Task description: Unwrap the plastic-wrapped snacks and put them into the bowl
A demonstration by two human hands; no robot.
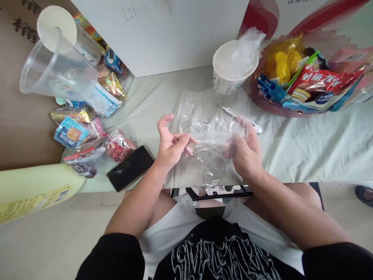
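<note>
A clear plastic bag (208,138) is stretched between my two hands over the pale cloth. My left hand (175,146) pinches its left side between thumb and fingers. My right hand (246,149), somewhat blurred, is closed on the right side. Part of the crinkled film hangs below my hands toward the cloth's front edge. Beside my right hand lies a white utility knife (240,118), partly behind the fingers. A paper cup (229,83) with crumpled clear plastic (244,48) in it stands behind the bag.
A pink basket (262,99) of packaged snacks stands at the right. A black phone (131,168) lies left of my forearm. Several wrapped snacks (119,144), a clear plastic cup (58,70) and a paper cup (87,48) are at the left. A white box (180,35) stands behind.
</note>
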